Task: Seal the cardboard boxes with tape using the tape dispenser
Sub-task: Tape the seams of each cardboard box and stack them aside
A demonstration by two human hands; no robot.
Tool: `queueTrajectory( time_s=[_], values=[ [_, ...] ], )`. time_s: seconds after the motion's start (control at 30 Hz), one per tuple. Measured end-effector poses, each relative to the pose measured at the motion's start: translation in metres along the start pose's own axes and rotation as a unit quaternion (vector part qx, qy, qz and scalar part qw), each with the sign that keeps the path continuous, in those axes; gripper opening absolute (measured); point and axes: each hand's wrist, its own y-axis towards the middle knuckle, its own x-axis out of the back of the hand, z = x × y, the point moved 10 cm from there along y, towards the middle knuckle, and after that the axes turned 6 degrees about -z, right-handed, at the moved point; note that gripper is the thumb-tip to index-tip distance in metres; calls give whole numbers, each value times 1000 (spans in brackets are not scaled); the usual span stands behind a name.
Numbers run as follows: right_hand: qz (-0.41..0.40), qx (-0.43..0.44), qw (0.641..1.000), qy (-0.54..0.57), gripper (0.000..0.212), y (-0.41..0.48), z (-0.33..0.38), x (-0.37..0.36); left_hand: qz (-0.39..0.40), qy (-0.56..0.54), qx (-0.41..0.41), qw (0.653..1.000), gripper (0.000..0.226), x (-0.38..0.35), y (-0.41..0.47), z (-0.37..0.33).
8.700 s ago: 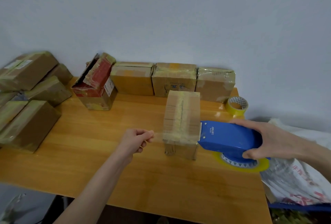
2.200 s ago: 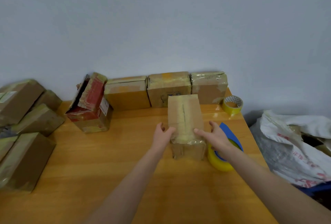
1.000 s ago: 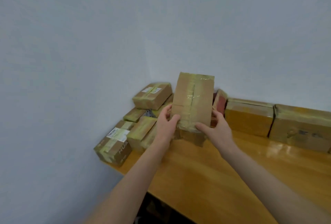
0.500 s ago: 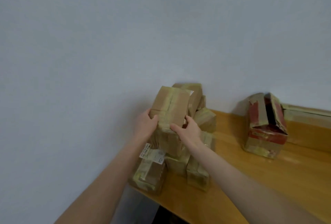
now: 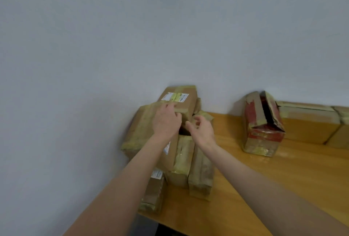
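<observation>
Presently noting, from left to right: leaning on the stack at the wall corner, tilted, a taped cardboard box (image 5: 140, 128), yellowish tape along its edges. Pressing flat on that box's upper right part, left hand (image 5: 166, 120), fingers extended and spread, not clamped around anything. Lying behind and just above it, a labelled box (image 5: 184, 99) against the wall. Lying beneath, packed side by side on the wooden table (image 5: 264, 177), several more taped boxes (image 5: 200, 171). Hovering just right of the left hand, right hand (image 5: 203, 131), fingers curled loosely and apart, holding nothing, clear of the tilted box. Standing well apart further right, a red-printed box (image 5: 262, 124) with top flaps gaping. Running along the wall at far right, a row of sealed boxes (image 5: 309, 122). Tape dispenser: not showing anywhere.
</observation>
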Motion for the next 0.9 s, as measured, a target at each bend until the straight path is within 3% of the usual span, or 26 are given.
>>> queueTrajectory(
  time_s=[0.2,0.33,0.5,0.7,0.8,0.9],
  values=[
    [-149,-66,984,-68,54,16,-76,153,137,-93,-41,985,46,-104,-20,-112],
    [-191,-144,969,-54,67,21,-142,233,206,-160,-14,965,55,-167,-41,-165],
    [-138,-173,975,1,88,47,-205,266,225,-224,69,946,67,-230,-43,-204],
    [10,-140,986,84,94,96,-241,258,189,-259,205,925,70,-285,-44,-218],
    [-1,-117,993,13,97,109,-261,282,167,-223,210,937,62,-295,-68,-228],
    [18,-70,992,-102,69,121,-275,315,194,-270,244,911,41,-304,-99,-232]
  ],
)
